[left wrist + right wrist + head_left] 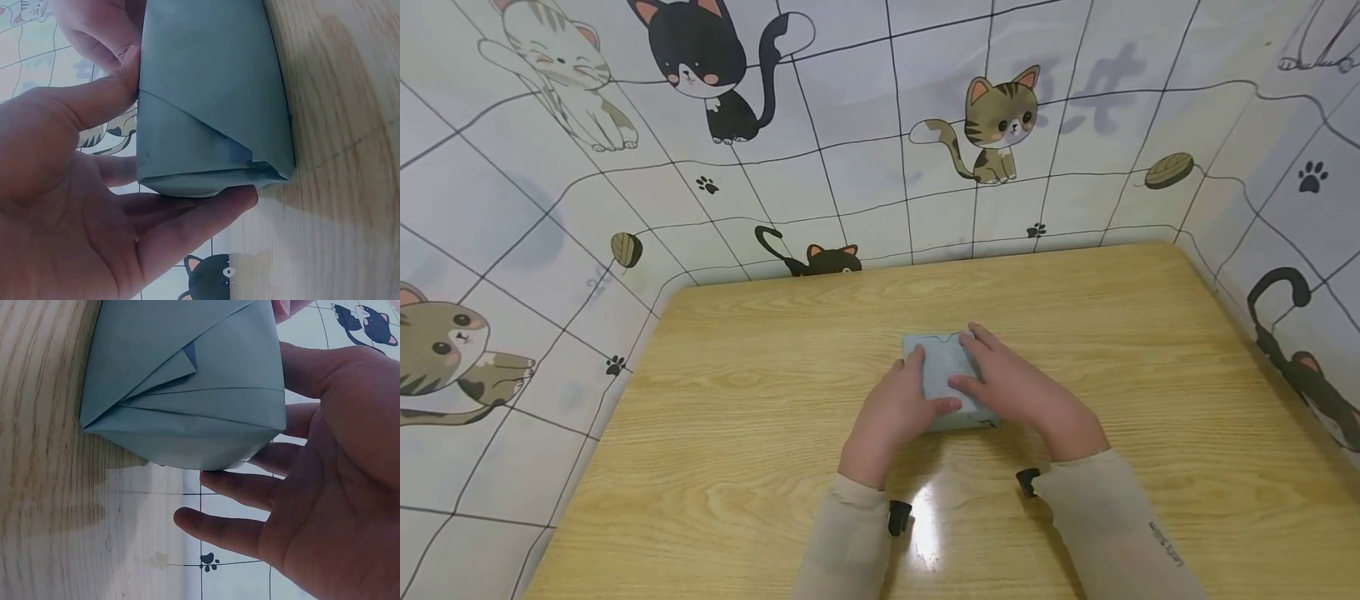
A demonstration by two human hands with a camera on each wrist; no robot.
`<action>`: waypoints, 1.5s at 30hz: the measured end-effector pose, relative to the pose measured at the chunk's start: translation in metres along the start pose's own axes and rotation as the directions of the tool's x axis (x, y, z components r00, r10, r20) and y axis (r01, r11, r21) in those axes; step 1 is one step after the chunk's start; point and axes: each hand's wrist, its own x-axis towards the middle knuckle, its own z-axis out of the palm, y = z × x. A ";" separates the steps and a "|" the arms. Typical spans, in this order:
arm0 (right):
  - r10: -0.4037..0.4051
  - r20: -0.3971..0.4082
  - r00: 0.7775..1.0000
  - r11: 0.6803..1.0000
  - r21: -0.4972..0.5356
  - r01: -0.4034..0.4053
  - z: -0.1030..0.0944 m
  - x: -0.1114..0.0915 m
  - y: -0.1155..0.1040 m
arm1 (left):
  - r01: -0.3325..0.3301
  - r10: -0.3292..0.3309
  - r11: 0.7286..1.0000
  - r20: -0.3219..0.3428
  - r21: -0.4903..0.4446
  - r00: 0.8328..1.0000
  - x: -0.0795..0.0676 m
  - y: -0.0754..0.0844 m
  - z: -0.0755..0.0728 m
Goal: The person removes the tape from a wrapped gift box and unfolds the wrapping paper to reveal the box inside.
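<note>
A box-shaped parcel wrapped in pale blue-green paper [946, 367] lies on the wooden table between both hands. My left hand [895, 412] grips its left end, thumb along the near top edge and fingers against the end face. In the left wrist view, the parcel's near side [212, 81] shows a slanting paper fold. My right hand [1011, 379] rests over the right part, thumb on top and fingers spread, fairly straight. Pleated folds cross the paper [187, 406] in the right wrist view, where a fingertip meets the lower end and the little finger stands off it.
The wooden table [737, 433] extends around the parcel on all sides. A white wall covering with cat drawings and grid lines [865, 183] rises along the back, left and right edges. Black clips [899, 517] sit at the wrists by the beige sleeves [850, 533].
</note>
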 end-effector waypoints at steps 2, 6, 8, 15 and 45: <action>-0.001 -0.001 1.000 1.000 0.009 0.001 0.001 0.000 0.000 | -0.002 0.002 1.000 0.001 0.002 1.000 0.000 -0.001 0.000; -0.004 -0.004 1.000 1.000 0.012 0.004 0.003 0.000 0.001 | -0.010 0.010 1.000 0.001 0.007 1.000 0.000 -0.003 0.000; -0.004 -0.003 1.000 1.000 0.011 0.004 0.003 -0.001 0.001 | -0.014 0.014 1.000 0.001 0.005 1.000 0.000 -0.004 0.001; -0.006 -0.004 1.000 1.000 0.024 0.006 0.003 -0.005 0.001 | -0.008 0.008 1.000 0.004 0.002 1.000 -0.002 -0.005 0.000; 0.027 0.165 0.986 0.988 -0.155 -0.001 -0.012 -0.009 -0.004 | -0.433 0.441 0.813 0.075 0.390 0.894 0.052 -0.011 -0.042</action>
